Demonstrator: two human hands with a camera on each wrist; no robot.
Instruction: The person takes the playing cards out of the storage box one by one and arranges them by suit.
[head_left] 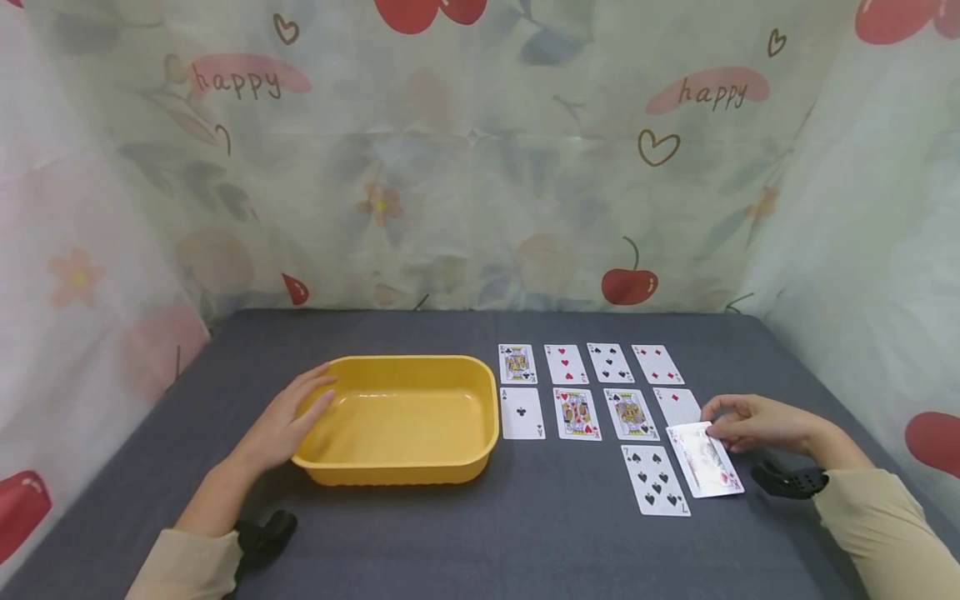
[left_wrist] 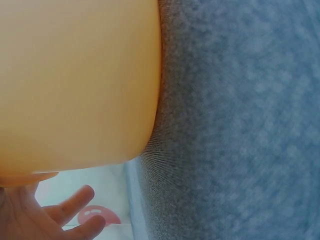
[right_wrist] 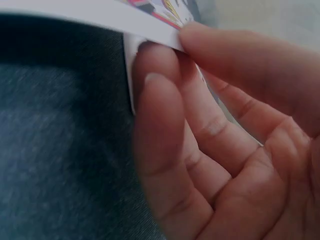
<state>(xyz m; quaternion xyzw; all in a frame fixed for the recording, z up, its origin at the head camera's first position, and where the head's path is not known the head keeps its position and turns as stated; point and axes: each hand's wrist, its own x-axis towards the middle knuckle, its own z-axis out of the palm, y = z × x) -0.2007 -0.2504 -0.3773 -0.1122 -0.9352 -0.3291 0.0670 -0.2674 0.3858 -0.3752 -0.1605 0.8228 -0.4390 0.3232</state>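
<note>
In the head view my right hand (head_left: 761, 423) pinches a red-suit face card (head_left: 705, 460) at its upper right corner, between thumb and fingers. The right wrist view shows the white card edge (right_wrist: 100, 17) lifted off the cloth. Just left of it lies a seven of spades (head_left: 656, 481). Behind it a diamond card (head_left: 677, 406) is partly covered by hand and held card. My left hand (head_left: 288, 417) rests with loosely extended fingers on the left rim of a yellow plastic tub (head_left: 405, 475). In the left wrist view, the tub's wall (left_wrist: 80, 85) hides part of this hand.
Two rows of face-up cards lie right of the tub, among them an ace of clubs (head_left: 522, 414), a king of spades (head_left: 632, 414) and a three of hearts (head_left: 566, 365). Dark grey cloth (head_left: 525, 542) covers the table. A patterned curtain (head_left: 465, 225) hangs behind.
</note>
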